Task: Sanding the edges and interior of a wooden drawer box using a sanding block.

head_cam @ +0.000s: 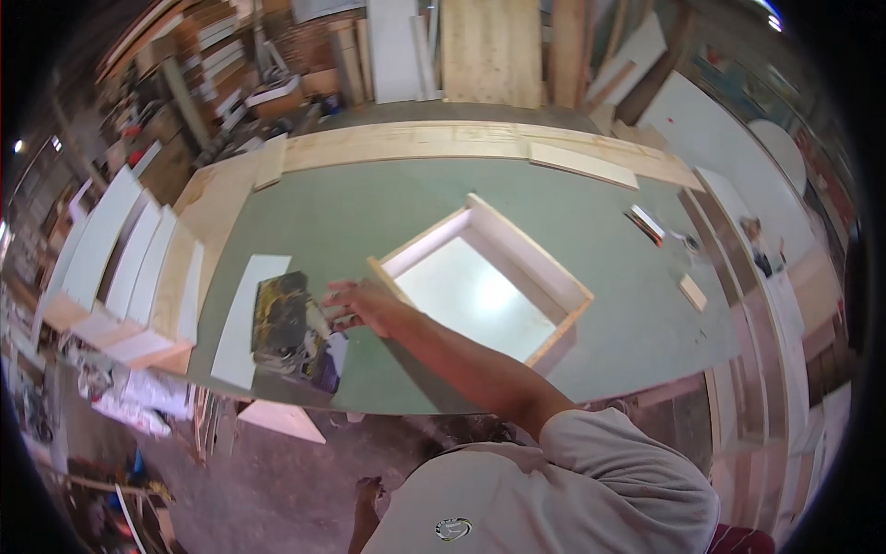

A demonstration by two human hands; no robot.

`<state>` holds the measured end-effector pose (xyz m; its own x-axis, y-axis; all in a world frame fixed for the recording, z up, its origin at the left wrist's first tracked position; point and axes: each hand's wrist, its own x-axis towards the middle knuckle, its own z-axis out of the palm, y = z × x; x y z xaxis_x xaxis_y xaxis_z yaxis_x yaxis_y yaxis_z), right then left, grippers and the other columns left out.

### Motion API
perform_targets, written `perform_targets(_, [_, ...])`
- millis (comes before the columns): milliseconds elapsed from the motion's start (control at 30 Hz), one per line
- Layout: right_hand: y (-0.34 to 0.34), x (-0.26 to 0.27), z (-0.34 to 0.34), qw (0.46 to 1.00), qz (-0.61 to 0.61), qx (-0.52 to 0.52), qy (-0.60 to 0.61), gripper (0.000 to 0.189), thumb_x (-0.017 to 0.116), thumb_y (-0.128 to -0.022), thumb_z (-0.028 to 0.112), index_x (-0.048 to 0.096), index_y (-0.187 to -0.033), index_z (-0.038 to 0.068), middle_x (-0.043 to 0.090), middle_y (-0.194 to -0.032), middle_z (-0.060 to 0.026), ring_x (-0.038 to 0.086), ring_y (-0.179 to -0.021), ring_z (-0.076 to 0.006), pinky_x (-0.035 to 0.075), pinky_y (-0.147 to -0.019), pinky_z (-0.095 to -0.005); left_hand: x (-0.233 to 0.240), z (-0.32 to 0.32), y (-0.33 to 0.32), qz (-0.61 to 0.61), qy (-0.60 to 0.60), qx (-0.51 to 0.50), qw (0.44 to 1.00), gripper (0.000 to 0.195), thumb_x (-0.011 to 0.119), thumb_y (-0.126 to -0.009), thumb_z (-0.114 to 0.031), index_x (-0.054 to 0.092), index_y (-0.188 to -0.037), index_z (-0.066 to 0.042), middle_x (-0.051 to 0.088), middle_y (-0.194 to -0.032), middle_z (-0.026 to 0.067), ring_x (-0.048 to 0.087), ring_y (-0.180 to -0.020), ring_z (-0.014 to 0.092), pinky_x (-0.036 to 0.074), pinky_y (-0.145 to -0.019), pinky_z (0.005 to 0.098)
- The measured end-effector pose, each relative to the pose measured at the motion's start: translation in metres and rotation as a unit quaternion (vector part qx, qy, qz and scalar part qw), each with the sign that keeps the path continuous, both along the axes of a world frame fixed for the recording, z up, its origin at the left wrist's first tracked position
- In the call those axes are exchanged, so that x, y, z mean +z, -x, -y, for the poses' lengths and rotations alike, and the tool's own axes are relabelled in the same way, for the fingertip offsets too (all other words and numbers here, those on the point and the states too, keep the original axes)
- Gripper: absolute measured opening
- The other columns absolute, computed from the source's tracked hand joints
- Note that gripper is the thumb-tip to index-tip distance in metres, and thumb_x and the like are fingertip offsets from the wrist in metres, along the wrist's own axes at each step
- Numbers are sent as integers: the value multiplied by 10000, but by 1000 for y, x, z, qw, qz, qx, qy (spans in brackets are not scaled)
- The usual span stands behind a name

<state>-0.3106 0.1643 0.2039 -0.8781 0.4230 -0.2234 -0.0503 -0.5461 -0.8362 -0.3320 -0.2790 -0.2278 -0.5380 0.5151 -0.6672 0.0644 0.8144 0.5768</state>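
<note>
My right hand [353, 306] reaches leftward over the green-topped worktable [332, 208], fingers spread, with nothing visibly held. Just left of its fingertips sits a dark, gold-marbled box-like item [280, 311] with a purple part at its lower right; blur hides its details. A white panel strip [235, 339] lies partly under or beside that item. Behind my right forearm rests an open drawer-like wooden box [529, 242] with a glossy white bottom, turned cornerwise. My left hand [370, 488] hangs low beside my body, off the table; its fingers are too blurred to read.
A pale plank [408, 142] runs along the table's far edge, with a wood strip [585, 165] nearby. At right lie slim hand tools [646, 225], a small round item [689, 242] and a wood block [692, 293]. Boards [131, 263] stand at left; more panels [747, 332] line the right.
</note>
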Motion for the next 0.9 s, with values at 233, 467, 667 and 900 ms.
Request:
perform_targets(233, [-183,26,-10,996,-84,-15,-26,680,682,-1000,312,436,-1521,-49,630,-1398,-180,696,-1107,-252,583,-942,-416,105,-116,25,187,-248,119,943,414,617,-1043,-353,648,-1150,46,735,-924,181,725,-722,262,592,-680,351])
perform_targets(467, [-422,-18,-37,947,-68,-289,-122,664,634,-1026,399,492,-1476,-68,663,-1340,-210,686,-1117,-277,574,-939,-400,260,-249,-59,295,-305,97,900,884,596,-987,-676,476,-1449,68,627,-1279,250,686,-1077,316,565,-954,447])
perform_targets(667, [-574,-85,-11,822,54,-566,39,495,604,-1027,236,527,-1425,-48,686,-1259,-171,674,-1054,-227,542,-920,-355,278,-324,-118,331,-245,117,904,1116,520,-887,-872,412,-1505,50,546,-1381,259,599,-1203,382,521,-991,542])
perform_targets(900, [-642,-197,59,756,43,-634,158,162,561,-1044,156,594,-1112,12,529,-836,-21,504,-675,-137,440,-583,-237,270,-366,-90,272,-274,116,915,925,630,-892,-785,504,-1429,-42,593,-1291,173,595,-1212,341,511,-1000,532])
